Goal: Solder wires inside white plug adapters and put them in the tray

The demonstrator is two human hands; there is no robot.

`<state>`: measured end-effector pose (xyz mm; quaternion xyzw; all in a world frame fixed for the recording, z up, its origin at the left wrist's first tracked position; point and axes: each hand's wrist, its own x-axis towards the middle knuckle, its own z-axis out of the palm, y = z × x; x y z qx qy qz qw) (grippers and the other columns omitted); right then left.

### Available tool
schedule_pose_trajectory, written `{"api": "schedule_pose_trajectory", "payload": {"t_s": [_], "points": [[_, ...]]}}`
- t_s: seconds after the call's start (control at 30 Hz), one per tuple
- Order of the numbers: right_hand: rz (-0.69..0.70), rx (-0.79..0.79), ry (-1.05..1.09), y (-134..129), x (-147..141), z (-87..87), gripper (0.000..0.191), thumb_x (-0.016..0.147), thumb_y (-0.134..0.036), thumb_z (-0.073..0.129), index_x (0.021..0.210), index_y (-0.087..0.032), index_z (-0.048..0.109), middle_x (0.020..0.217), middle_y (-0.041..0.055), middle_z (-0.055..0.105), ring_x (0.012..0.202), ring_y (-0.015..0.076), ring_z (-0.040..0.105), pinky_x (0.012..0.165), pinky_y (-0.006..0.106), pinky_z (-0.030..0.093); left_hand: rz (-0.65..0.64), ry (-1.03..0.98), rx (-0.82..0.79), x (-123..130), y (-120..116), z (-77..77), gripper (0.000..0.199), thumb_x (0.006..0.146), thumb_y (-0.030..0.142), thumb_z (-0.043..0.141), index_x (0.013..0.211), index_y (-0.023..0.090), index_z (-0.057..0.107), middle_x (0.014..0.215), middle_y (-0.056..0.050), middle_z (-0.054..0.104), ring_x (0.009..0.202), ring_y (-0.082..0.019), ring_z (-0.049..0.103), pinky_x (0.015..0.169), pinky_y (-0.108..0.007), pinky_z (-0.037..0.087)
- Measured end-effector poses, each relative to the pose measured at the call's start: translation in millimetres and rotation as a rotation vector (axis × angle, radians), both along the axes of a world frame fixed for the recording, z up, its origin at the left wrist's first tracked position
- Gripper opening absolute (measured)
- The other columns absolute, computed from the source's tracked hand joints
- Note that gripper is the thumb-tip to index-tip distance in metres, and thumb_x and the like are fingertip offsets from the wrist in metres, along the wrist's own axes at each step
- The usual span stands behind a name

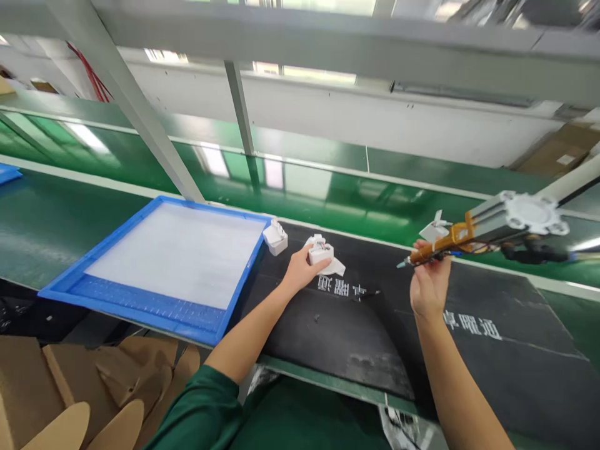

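My left hand [302, 270] is closed round a small white plastic part [321, 251] on the black mat [337, 331]. A flat white piece [335, 267] lies beside that part. Another white part [275, 237] stands next to the blue tray's right edge. On the right, my right hand [430, 278] has its fingers round the orange front of a dispensing tool [450, 240], whose thin tip points left above the mat. Behind those fingers a further white part [435, 227] shows, partly covered by hand and tool.
A blue tray [173, 324] with a white sheet lies on the left of the bench. Cardboard pieces [70, 381] are at the lower left. Grey metal posts [140, 119] rise behind the mat, with a green surface [300, 187] beyond.
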<state>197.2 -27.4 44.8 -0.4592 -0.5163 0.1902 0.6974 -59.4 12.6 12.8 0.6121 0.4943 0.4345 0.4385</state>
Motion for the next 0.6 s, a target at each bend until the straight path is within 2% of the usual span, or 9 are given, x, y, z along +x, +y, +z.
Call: {"api": "schedule_pose_trajectory", "payload": {"t_s": [0.1, 0.2, 0.27, 0.37, 0.43, 0.5, 0.53, 0.6], "points": [[-0.131, -0.068, 0.022, 3, 26, -12.0, 0.048, 0.081, -0.044, 0.063, 0.123, -0.026, 0.051, 0.126, 0.0076, 0.057, 0.122, 0.0237, 0.054, 0.114, 0.051, 0.031, 0.022, 0.079, 0.04, -2, 3, -7.0, 0.042, 0.074, 0.042, 0.072, 0.105, 0.014, 0.067, 0.089, -0.005, 0.072, 0.076, -0.019, 0.064, 0.068, -0.026, 0.049], [-0.282, -0.111, 0.041, 10, 48, -18.3, 0.054, 0.082, -0.046, 0.061, 0.131, -0.024, 0.05, 0.128, 0.0076, 0.058, 0.126, 0.0261, 0.052, 0.117, 0.055, 0.027, 0.055, 0.223, 0.062, -5, 8, -14.6, 0.033, 0.075, 0.038, 0.072, 0.098, 0.016, 0.068, 0.085, -0.003, 0.07, 0.075, -0.019, 0.063, 0.067, -0.026, 0.047], [-0.365, -0.119, 0.056, 14, 58, -18.7, 0.055, 0.084, -0.047, 0.059, 0.133, -0.023, 0.051, 0.129, 0.008, 0.058, 0.128, 0.0287, 0.051, 0.118, 0.057, 0.026, 0.069, 0.274, 0.057, -6, 10, -18.7, 0.029, 0.075, 0.034, 0.072, 0.097, 0.017, 0.068, 0.089, -0.004, 0.071, 0.079, -0.02, 0.064, 0.071, -0.027, 0.048], [-0.409, -0.079, 0.047, 13, 68, -18.4, 0.054, 0.088, -0.044, 0.057, 0.137, -0.026, 0.049, 0.135, 0.0084, 0.055, 0.132, 0.0306, 0.048, 0.119, 0.058, 0.025, 0.086, 0.304, 0.034, -8, 13, -22.1, 0.032, 0.074, 0.031, 0.072, 0.103, 0.017, 0.069, 0.097, -0.006, 0.071, 0.09, -0.023, 0.065, 0.079, -0.03, 0.049], [-0.501, 0.046, -0.009, 9, 70, -20.0, 0.055, 0.087, -0.04, 0.06, 0.138, -0.025, 0.046, 0.138, 0.0107, 0.051, 0.134, 0.032, 0.046, 0.117, 0.059, 0.028, 0.095, 0.337, 0.034, -8, 14, -22.1, 0.034, 0.075, 0.03, 0.072, 0.107, 0.017, 0.069, 0.099, -0.007, 0.07, 0.094, -0.024, 0.064, 0.083, -0.031, 0.049], [-0.616, 0.17, -0.134, 5, 67, -23.1, 0.05, 0.086, -0.036, 0.061, 0.132, -0.022, 0.049, 0.134, 0.0136, 0.05, 0.128, 0.0337, 0.049, 0.111, 0.061, 0.036, 0.107, 0.391, 0.036, -9, 14, -20.9, 0.039, 0.075, 0.031, 0.072, 0.111, 0.016, 0.069, 0.1, -0.009, 0.069, 0.095, -0.025, 0.063, 0.085, -0.033, 0.048], [-0.634, 0.197, -0.226, 4, 63, -24.9, 0.045, 0.085, -0.035, 0.061, 0.127, -0.02, 0.052, 0.128, 0.0141, 0.051, 0.121, 0.0335, 0.053, 0.105, 0.061, 0.041, 0.113, 0.416, 0.034, -9, 15, -20.2, 0.041, 0.075, 0.031, 0.072, 0.113, 0.016, 0.068, 0.1, -0.009, 0.068, 0.095, -0.026, 0.063, 0.086, -0.033, 0.048], [-0.557, 0.174, -0.425, 10, 55, -28.5, 0.039, 0.085, -0.037, 0.059, 0.119, -0.019, 0.054, 0.117, 0.013, 0.054, 0.104, 0.0302, 0.057, 0.094, 0.059, 0.048, 0.115, 0.441, 0.026, -10, 16, -19.1, 0.042, 0.076, 0.032, 0.072, 0.114, 0.016, 0.068, 0.099, -0.009, 0.068, 0.094, -0.025, 0.063, 0.086, -0.033, 0.048]]}}
